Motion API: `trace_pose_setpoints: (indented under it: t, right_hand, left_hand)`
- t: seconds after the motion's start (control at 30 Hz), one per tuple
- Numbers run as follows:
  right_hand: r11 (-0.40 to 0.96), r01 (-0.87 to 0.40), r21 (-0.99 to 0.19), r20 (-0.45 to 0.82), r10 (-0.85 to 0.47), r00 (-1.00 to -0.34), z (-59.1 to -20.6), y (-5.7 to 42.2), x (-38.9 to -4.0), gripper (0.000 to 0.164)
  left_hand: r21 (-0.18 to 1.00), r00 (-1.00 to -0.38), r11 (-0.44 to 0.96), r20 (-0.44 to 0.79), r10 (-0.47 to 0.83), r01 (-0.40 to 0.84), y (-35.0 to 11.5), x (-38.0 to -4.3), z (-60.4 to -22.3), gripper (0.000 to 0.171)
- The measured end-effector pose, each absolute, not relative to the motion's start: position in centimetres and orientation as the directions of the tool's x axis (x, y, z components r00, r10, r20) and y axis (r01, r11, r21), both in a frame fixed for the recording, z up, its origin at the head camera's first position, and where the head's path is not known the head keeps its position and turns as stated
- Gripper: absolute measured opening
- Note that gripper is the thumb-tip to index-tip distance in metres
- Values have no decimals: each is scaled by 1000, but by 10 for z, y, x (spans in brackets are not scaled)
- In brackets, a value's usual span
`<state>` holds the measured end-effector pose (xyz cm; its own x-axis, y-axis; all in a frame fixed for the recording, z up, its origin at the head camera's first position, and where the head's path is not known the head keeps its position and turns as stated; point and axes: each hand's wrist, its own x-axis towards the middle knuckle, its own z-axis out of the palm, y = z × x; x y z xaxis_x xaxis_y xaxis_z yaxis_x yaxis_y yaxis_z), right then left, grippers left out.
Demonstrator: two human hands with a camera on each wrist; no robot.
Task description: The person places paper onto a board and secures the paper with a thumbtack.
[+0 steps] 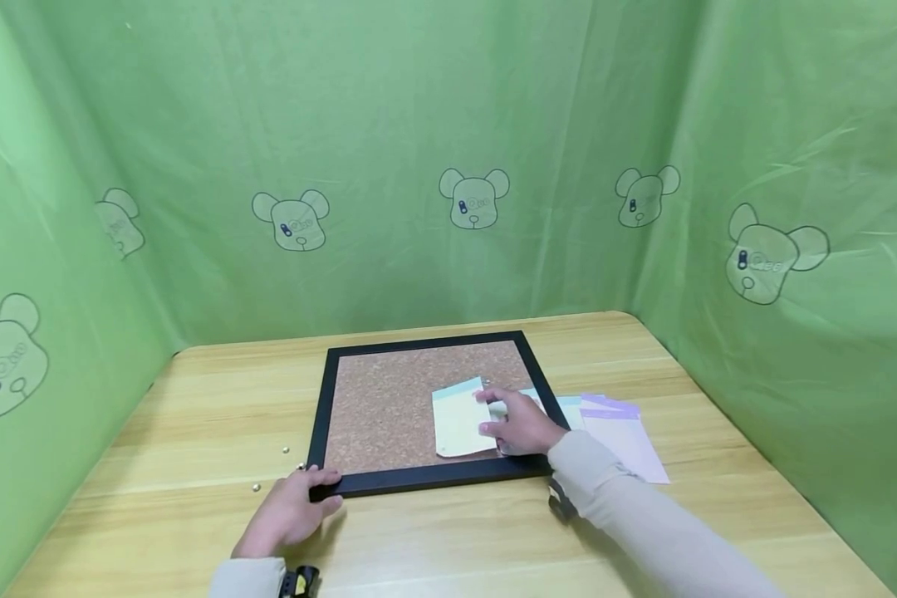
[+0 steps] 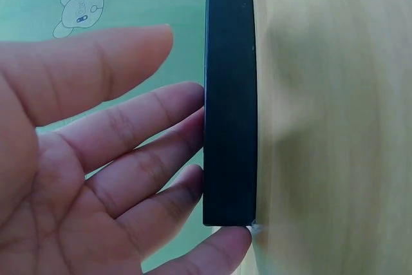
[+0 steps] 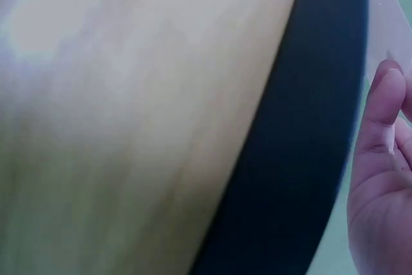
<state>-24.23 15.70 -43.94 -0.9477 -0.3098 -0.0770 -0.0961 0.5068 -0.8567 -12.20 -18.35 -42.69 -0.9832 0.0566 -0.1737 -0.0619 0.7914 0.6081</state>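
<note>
A cork board (image 1: 381,399) in a black frame (image 1: 426,477) lies flat on the table. Over its right half, my right hand (image 1: 522,422) pinches the right edge of a pale note sheet (image 1: 459,423) with a light blue top strip. Part of another sheet (image 1: 531,396) shows on the board behind that hand, which covers most of it. My left hand (image 1: 287,511) rests at the frame's near left corner. In the left wrist view its loosely extended fingers (image 2: 138,169) touch the black frame edge, holding nothing.
Several small silver pieces, like pushpins (image 1: 257,487), lie left of the board. Purple-topped sheets (image 1: 620,444) overlap on the table to the right, partly behind my right forearm. Green curtains (image 1: 389,274) with bear drawings surround the wooden table (image 1: 217,399).
</note>
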Motion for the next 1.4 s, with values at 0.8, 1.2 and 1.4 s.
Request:
trace_pose_setpoints:
  t: [0.8, 1.2, 1.4]
  right_hand:
    - [695, -317, -646, 24, -396, -918, -442, 149, -244, 33]
    - [735, -352, -580, 15, -422, -906, -437, 145, -244, 31]
    - [747, -355, -562, 9, -424, -906, -438, 145, -243, 31]
  left_hand:
    - [611, -984, 789, -171, 58, -59, -183, -123, -426, 35]
    - [610, -983, 789, -178, 48, -72, -183, -122, -425, 35]
    - [610, -983, 790, -175, 50, -69, -182, -121, -424, 35]
